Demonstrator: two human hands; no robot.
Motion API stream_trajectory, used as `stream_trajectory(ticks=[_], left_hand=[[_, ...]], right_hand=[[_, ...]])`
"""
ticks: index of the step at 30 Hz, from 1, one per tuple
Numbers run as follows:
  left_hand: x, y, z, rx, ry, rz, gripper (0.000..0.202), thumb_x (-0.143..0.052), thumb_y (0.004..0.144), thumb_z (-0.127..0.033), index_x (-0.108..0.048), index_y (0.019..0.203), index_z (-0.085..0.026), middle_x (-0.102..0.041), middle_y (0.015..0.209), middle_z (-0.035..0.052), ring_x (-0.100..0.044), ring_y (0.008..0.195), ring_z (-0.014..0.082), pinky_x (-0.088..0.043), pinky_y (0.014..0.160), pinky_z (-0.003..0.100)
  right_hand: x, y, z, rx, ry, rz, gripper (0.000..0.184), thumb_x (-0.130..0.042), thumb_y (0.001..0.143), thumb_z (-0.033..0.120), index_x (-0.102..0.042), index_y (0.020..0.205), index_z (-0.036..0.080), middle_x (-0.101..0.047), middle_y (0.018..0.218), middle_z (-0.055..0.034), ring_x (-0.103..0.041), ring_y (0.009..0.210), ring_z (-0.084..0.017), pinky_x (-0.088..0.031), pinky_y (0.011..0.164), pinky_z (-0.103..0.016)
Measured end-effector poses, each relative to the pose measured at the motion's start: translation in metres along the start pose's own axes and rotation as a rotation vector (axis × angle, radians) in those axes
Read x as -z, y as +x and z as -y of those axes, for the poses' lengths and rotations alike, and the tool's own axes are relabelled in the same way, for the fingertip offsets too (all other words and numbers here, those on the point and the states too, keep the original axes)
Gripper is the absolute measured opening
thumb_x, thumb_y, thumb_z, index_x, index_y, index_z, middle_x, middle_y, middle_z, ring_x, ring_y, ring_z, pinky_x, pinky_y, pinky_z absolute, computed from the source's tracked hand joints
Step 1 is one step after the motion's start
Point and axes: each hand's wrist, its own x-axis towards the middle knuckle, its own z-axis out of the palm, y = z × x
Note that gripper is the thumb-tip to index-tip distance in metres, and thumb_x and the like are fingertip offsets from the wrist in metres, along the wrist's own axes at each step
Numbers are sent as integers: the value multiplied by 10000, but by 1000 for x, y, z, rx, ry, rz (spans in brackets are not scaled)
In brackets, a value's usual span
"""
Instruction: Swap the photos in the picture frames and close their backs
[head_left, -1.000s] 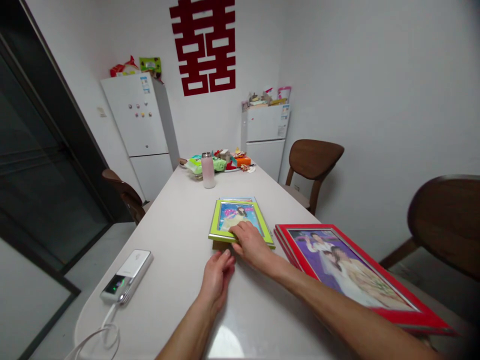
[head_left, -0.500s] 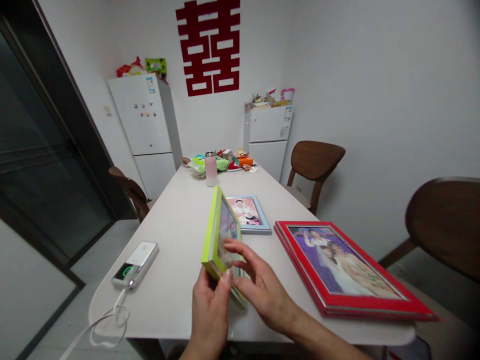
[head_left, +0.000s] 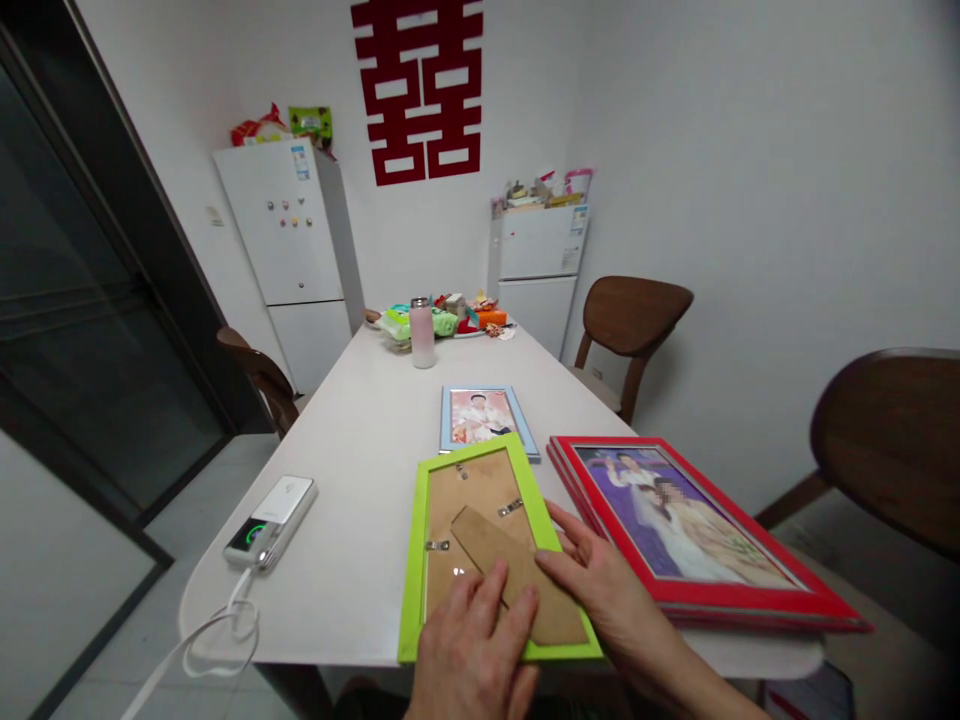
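A lime-green picture frame (head_left: 410,600) lies back side up at the near edge of the table, showing its brown backing board, small metal clips and a fold-out stand. My right hand (head_left: 600,580) grips its right edge, thumb on the back and fingers at the side. Across the lower part of the backing rests my left hand (head_left: 472,640), fingers apart and touching the board near the stand. Just beyond lies a light-blue picture frame (head_left: 445,420) with a photo facing up. To the right, a large red picture frame (head_left: 675,600) with a wedding photo sits on another red frame.
A white power bank (head_left: 274,520) with a cable (head_left: 225,625) lies at the left of the white table (head_left: 352,440). Farther back stand a pink bottle (head_left: 422,335) and several colourful packages (head_left: 450,318). Wooden chairs (head_left: 637,310) flank the table.
The green frame was upright on edge between both hands; now it is turned down with its back facing up. My left hand has moved onto the backing, my right hand to the right edge.
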Motion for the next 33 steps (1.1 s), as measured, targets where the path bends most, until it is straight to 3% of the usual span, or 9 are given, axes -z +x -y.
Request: stream_trajectory(ticks=[6,11,14,20,23,26,33], left_hand=[[-11,2,0,-19,26,108,485,-561,669,-192,-441,1138,-226,-462,1218,94,-486,988,298,-465,766,431],[-9,6,-1,18,42,172,422,-550,671,-173,-483,1084,-227,-483,1201,76,-500,968,282,-468,757,414],[-8,5,-2,32,9,176,378,-537,685,-175,-502,1057,-236,-493,1193,58,-504,964,276,-463,760,412],[1,5,11,107,-151,94,360,-535,689,-214,-526,1048,-196,-550,1118,83,-509,968,260,-418,830,431],[3,5,34,315,-127,-46,447,-532,684,-229,-474,1122,-164,-465,1208,119,-409,1103,270,-322,923,447],[-1,3,56,481,-126,-81,524,-520,676,-229,-411,1176,-113,-354,1288,147,-286,1193,275,-262,963,446],[-10,-1,69,487,-234,-121,531,-517,665,-214,-413,1173,-101,-327,1304,144,-236,1217,252,-219,990,420]], right_hand=[[21,19,-21,118,-519,20,476,-460,655,205,-413,1124,145,-611,993,-90,-577,885,-192,-449,770,-318],[26,23,-24,246,-1063,-100,406,-450,663,231,-508,1053,135,-608,942,-109,-560,875,-211,-417,781,-325],[27,25,-25,271,-1274,-130,392,-456,668,229,-534,1035,119,-589,927,-116,-542,883,-211,-401,794,-315],[17,39,-12,407,-1412,-44,322,-432,695,167,-570,983,130,-532,1024,-120,-488,946,-203,-362,838,-304],[10,53,-8,418,-1460,-30,291,-439,674,127,-598,918,135,-526,1023,-122,-470,966,-210,-351,839,-301],[7,65,-11,389,-1507,-15,238,-435,660,96,-623,799,144,-541,928,-105,-487,906,-198,-360,797,-273],[8,72,-18,437,-1554,-48,232,-405,739,151,-632,775,178,-537,839,-83,-491,796,-175,-368,703,-249]])
